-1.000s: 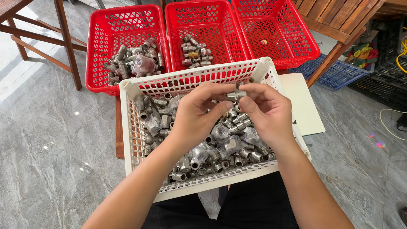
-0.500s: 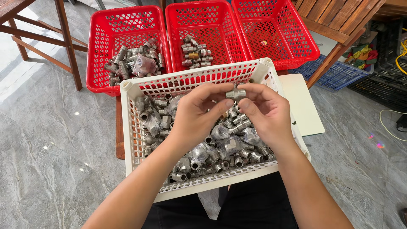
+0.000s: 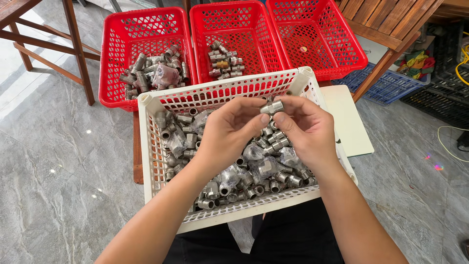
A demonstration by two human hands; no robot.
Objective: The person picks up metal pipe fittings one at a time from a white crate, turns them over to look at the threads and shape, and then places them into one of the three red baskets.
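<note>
A small silver threaded pipe fitting (image 3: pixel 272 107) is pinched between the fingertips of my left hand (image 3: pixel 229 132) and my right hand (image 3: pixel 305 129). Both hands hover over a white plastic basket (image 3: pixel 146 142) on my lap. The basket holds several metal pipe fittings (image 3: pixel 234 176), some wrapped in clear plastic. My forearms reach in from the bottom of the view and hide part of the pile.
Three red baskets stand beyond: the left one (image 3: pixel 112 73) and the middle one (image 3: pixel 200 44) hold metal fittings, the right one (image 3: pixel 342 54) holds one small piece. A white board (image 3: pixel 349 122) lies to the right. Wooden chair legs (image 3: pixel 78 54) stand left, a blue crate (image 3: pixel 391 85) right.
Both hands stay over the white basket, still holding the fitting; it has turned slightly between my fingertips.
</note>
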